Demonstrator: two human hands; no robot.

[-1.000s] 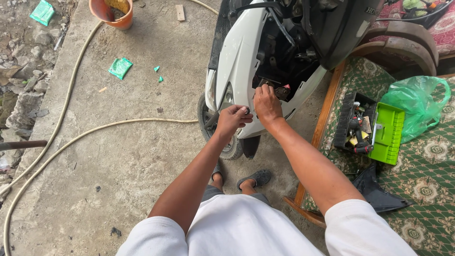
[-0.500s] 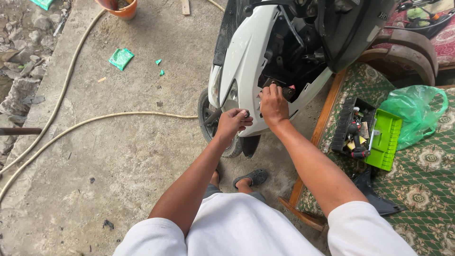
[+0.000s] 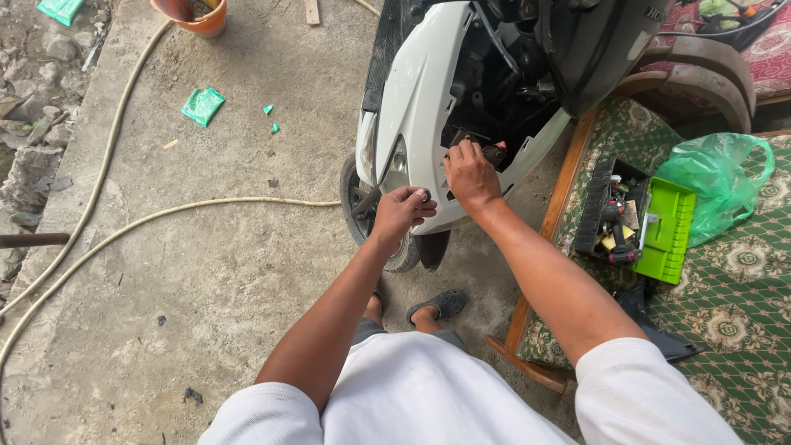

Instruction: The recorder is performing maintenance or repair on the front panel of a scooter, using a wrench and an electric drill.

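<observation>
At the scooter's front: both hands on its white front panel [image 3: 412,107].
Left hand [image 3: 401,211] pinches a small dark part; right hand [image 3: 471,175] grips the panel's lower edge, black innards exposed.

The white scooter front panel [image 3: 416,99] stood upright in the upper middle of the frame, its side opened onto dark inner parts [image 3: 503,91], above the black front wheel [image 3: 362,216].

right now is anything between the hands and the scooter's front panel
Nothing visible. The right hand already reaches into the opened gap of the white front panel, and the left hand sits against its lower edge, pinching something small and dark.
</observation>
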